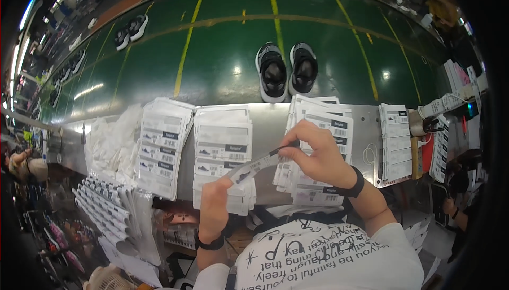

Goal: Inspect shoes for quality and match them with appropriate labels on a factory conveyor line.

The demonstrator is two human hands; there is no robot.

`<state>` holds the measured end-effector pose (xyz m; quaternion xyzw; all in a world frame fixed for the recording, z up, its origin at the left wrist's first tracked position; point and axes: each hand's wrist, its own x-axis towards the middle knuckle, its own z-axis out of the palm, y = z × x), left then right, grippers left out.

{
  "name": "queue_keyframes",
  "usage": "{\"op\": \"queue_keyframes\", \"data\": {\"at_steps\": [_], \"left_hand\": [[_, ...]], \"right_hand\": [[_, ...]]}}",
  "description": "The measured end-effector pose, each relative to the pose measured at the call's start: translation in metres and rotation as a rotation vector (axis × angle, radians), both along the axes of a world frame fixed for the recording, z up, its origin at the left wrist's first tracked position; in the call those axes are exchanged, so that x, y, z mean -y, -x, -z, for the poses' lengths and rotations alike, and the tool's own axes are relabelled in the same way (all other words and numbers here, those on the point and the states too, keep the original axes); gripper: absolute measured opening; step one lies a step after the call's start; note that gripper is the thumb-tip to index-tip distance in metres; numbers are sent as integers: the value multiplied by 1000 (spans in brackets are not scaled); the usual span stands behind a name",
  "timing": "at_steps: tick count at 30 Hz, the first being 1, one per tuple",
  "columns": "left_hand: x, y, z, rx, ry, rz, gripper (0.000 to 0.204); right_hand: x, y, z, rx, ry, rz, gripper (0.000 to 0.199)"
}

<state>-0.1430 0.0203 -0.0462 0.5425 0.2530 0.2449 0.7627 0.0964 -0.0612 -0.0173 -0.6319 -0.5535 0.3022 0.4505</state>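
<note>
Centrally, a white label strip slanted upward, held in the grip of the left hand, low and forearm upright, and the right hand, higher, fingers pinching, wrist toward lower right.

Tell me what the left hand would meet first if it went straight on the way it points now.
Aside from the label strip it holds, the left hand would probably first meet the stack of label sheets just ahead, or pass over it; the hand's height is unclear.
</note>
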Motion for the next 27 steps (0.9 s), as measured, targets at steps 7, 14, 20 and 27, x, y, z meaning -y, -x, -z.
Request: {"op": "queue_keyframes", "data": {"at_steps": [7,14,20,27], "left_hand": [[0,-34,3,-461,-712,-81,50],[-3,-68,-7,-479,-752,-5,52],[-33,-162,6,-421,-1173,53,65],[-49,-301,45,-998,-1159,141,53]], "right_hand": [[-63,-162,54,47,-143,759,35],[-109,-212,69,71,197,756,69],[-102,-224,97,-137,420,497,74],[-49,-226,108,-50,363,518,59]]}}
